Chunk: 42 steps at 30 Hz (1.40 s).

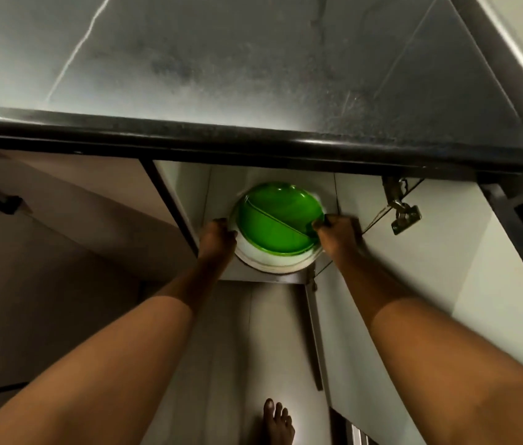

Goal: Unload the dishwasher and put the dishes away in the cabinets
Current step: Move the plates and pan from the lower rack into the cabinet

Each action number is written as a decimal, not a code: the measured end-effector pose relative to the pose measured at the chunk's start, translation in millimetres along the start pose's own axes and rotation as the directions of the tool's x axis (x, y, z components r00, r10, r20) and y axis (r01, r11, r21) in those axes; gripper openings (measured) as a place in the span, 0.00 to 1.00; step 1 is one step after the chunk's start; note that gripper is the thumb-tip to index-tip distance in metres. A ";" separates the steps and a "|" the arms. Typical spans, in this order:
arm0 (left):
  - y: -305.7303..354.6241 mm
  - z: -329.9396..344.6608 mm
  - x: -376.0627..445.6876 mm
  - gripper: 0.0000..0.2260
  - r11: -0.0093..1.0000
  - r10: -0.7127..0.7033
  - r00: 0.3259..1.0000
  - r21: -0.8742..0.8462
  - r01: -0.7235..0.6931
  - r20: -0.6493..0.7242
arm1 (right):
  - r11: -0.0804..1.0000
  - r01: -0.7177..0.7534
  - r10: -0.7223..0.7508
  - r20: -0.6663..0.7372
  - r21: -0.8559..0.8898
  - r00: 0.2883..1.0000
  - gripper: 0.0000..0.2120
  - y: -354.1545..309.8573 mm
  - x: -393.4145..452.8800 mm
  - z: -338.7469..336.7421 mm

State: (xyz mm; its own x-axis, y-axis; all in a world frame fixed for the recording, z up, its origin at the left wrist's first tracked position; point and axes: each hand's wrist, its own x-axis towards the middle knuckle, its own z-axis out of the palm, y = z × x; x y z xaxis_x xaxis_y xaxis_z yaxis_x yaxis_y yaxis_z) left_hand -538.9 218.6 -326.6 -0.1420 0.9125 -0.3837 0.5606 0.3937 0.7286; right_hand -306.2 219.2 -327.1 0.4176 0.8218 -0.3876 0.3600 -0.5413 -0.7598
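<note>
Under the dark counter edge (253,146), inside the open lower cabinet (189,194), my two hands clamp one stack of plates: my left hand (218,236) curls round its left rim and my right hand (334,232) curls round its right rim, thumb hooked over the top. Counting the stack, I see one green divided plate (276,220) on top and at least two white plates (273,263) beneath, though I cannot tell the exact number. Outward, one cabinet door (414,284) stands open at my right with one metal hinge (403,213), and one bare foot (278,422) shows on the floor.
</note>
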 end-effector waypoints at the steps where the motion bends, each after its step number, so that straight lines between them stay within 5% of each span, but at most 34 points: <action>1: 2.2 0.9 2.3 0.13 1.000 -0.003 1.000 0.000 0.003 -0.015 | 0.999 0.024 -0.024 0.004 -0.035 1.000 0.08 -0.4 2.6 1.2; 8: -2.2 3.5 1.1 0.23 1.000 -0.017 0.996 0.017 0.016 0.084 | 0.998 0.063 -0.064 -0.006 -0.024 0.998 0.07 1.8 -1.9 10.3; 11: -16.5 0.5 -22.9 0.27 0.958 0.121 0.989 0.250 -0.139 0.086 | 0.934 0.158 -0.167 0.001 -0.319 0.986 0.23 15.7 -39.8 9.8; 13: -35.6 4.3 -54.0 0.28 0.854 0.305 0.945 0.406 -0.325 0.115 | 0.736 0.342 -0.413 0.012 -0.584 0.911 0.29 45.0 -84.8 11.7; 15: -59.4 11.2 -86.3 0.30 0.661 0.464 0.854 0.550 -0.510 0.234 | 0.461 0.561 -0.608 0.216 -0.687 0.764 0.33 78.1 -124.7 17.4; 18: -87.9 30.2 -107.8 0.38 0.361 0.478 0.750 0.676 -0.642 0.457 | 0.176 0.705 -0.545 0.529 -0.687 0.651 0.41 115.0 -146.7 28.1; 26: -94.3 56.0 -75.7 0.51 0.201 0.363 0.804 0.803 -0.562 0.472 | 0.256 0.586 -0.430 0.452 -0.769 0.782 0.52 115.2 -118.9 46.0; 42: -10.4 58.1 14.1 0.41 0.370 0.221 0.887 0.806 -0.461 0.406 | 0.241 0.607 -0.410 0.487 -0.758 0.771 0.51 45.9 -20.7 61.1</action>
State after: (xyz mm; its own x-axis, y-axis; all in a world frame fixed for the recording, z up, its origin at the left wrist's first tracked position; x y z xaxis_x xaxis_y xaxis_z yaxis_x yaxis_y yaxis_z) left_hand -499.3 220.9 -372.5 0.3292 0.8508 -0.4096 0.9308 -0.3654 -0.0109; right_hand -349.2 188.2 -385.8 -0.2319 0.9424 -0.2412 0.9721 0.2334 -0.0229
